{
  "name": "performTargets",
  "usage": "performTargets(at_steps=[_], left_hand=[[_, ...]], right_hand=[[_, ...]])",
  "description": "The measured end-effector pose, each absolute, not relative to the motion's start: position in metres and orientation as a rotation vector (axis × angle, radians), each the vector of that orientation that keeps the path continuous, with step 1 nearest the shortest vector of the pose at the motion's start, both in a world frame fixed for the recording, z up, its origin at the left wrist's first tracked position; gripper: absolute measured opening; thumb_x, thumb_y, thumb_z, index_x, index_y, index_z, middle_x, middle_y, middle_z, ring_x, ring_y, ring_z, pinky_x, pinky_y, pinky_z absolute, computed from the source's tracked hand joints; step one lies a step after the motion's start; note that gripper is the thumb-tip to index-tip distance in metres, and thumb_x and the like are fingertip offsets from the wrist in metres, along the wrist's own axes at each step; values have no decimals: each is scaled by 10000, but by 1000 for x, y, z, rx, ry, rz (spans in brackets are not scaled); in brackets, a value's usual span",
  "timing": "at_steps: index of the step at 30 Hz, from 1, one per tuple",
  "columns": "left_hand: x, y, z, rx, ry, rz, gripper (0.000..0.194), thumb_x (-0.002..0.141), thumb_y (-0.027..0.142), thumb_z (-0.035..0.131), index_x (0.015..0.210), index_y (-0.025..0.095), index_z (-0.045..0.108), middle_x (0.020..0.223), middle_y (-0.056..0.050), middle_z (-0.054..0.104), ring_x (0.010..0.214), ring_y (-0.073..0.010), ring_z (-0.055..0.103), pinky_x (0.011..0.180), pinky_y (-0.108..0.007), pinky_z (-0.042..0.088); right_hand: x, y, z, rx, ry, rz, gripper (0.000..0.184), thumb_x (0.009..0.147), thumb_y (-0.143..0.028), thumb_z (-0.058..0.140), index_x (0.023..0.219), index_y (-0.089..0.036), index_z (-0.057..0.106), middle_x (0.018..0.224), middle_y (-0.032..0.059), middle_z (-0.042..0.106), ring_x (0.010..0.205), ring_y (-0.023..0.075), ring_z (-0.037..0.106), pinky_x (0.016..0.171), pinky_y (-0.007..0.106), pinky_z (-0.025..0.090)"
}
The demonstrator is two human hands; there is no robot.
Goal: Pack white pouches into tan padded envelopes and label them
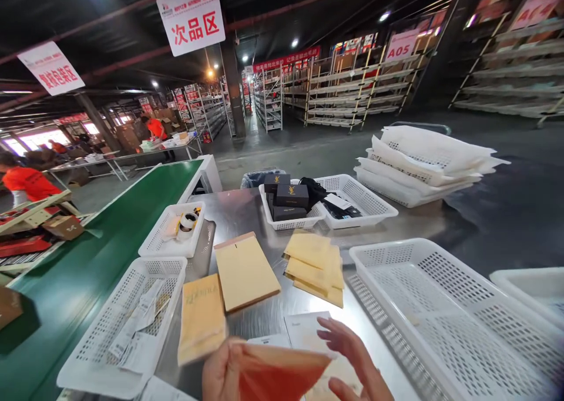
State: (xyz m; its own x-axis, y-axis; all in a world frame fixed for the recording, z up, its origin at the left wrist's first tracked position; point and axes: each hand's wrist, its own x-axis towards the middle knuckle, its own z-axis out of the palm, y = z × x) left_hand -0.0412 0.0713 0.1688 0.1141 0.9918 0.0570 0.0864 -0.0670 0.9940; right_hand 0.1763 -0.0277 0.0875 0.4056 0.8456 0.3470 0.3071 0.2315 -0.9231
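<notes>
Red-orange pouch [279, 374] in the left hand [221, 369]

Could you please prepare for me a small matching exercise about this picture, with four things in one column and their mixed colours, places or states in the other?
1. Conveyor belt
2. Black boxes
3. Reddish packet
4. Right hand

A. Held in the left hand
B. Open, with fingers spread
C. Green
D. Piled in a white basket, with gold marks

Right pairs: 1-C, 2-D, 3-A, 4-B
</notes>
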Motion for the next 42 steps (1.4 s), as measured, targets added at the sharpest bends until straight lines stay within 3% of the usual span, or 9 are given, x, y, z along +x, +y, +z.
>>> performTargets(at_steps=[2,6,12,17,22,27,33,37,42], left_hand=[[-33,76,176,1071,1127,1157,452,689,630,702,702,178,695,675,-49,692,678,-197,642,668,-270,525],[-26,88,174,707,987,1062,453,592,507,832,863,182,670,849,-54,734,831,-228,696,776,-334,561],[-32,70,129,809,891,472,400,658,342,830,982,140,713,927,-116,760,972,-291,699,888,-393,546],[-31,56,108,620,896,480,422,604,261,858,974,126,707,928,-119,769,995,-307,698,919,-403,539],[-27,65,108,515,1116,611,403,676,393,806,963,135,690,966,-135,763,1007,-306,696,883,-408,560],[-28,70,97,517,1123,540,449,653,412,808,997,150,686,956,-120,761,950,-301,705,796,-394,568],[-34,65,81,657,1092,473,534,602,518,833,938,132,679,783,-61,723,616,-131,637,544,-219,462],[-44,62,60,685,1128,414,547,576,551,830,895,133,676,790,-56,708,645,-127,635,567,-216,451],[-65,56,10,820,1332,294,551,609,586,738,923,142,649,857,-84,702,696,-166,646,605,-254,475]], right_hand=[[154,-28,84,-1215,-923,877,673,763,-578,677,1346,-293,498,1327,134,596,1135,367,615,917,490,560],[120,-27,88,-1147,-598,1254,585,709,-565,739,1121,-161,643,1116,168,705,1033,381,655,890,522,551],[129,-28,108,-1062,-373,1229,553,738,-511,741,1176,-204,602,1175,140,687,1031,334,662,881,477,552],[135,-31,104,-1048,-365,1239,537,786,-493,701,1233,-233,555,1221,129,665,1070,311,646,917,474,534],[128,-38,84,-1108,-459,1257,502,743,-517,728,1130,-237,574,1210,115,662,1109,305,622,936,474,522],[125,-42,70,-1149,-453,1178,507,767,-615,645,1120,-258,574,1138,111,679,1032,297,651,784,417,572],[206,3,78,-1497,-501,978,575,786,-630,561,1150,-187,533,965,97,690,708,218,649,540,319,530],[268,44,66,-1839,-469,842,564,907,-521,373,1319,-138,414,1151,154,640,837,238,670,660,346,542],[257,31,5,-2203,-576,784,455,851,-283,533,1277,-126,495,1233,162,598,993,256,633,882,365,478]])
